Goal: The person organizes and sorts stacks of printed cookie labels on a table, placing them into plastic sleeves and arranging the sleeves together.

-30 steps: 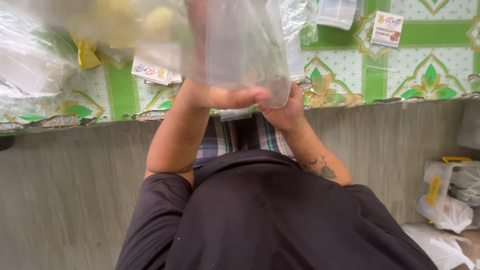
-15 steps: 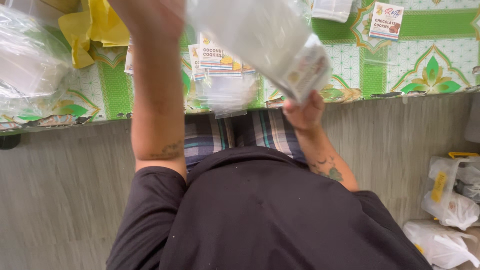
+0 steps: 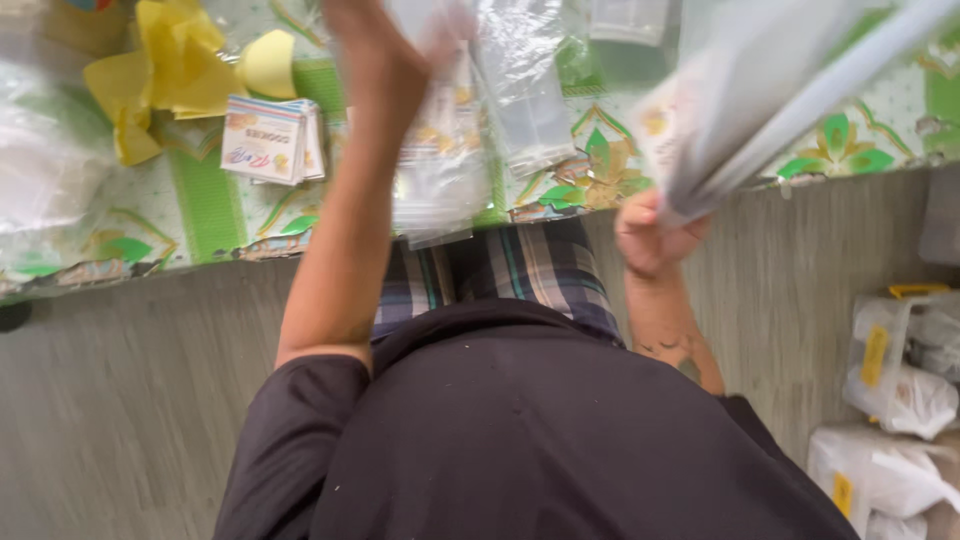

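Note:
My right hand point(image 3: 652, 238) is closed in a fist around the lower end of a stack of clear plastic bags point(image 3: 770, 110), which slants up toward the top right, blurred by motion. My left hand point(image 3: 385, 50) is raised over the table at the top of the view. Its fingers are blurred against a clear plastic bag point(image 3: 440, 170), and whether they grip it is unclear. A loose pile of clear bags point(image 3: 530, 95) lies on the green and white patterned tablecloth point(image 3: 205, 205) between my arms. My dark shirt and plaid shorts fill the bottom.
A stack of printed label cards point(image 3: 270, 140) and crumpled yellow paper point(image 3: 180, 60) lie on the table to the left. More clear plastic point(image 3: 45, 160) sits at the far left. White filled bags with yellow tags point(image 3: 900, 385) stand on the grey floor at the right.
My left hand has risen from beneath the bag up over the table. My right hand stays low, and the bag stack it holds has swung out to the upper right.

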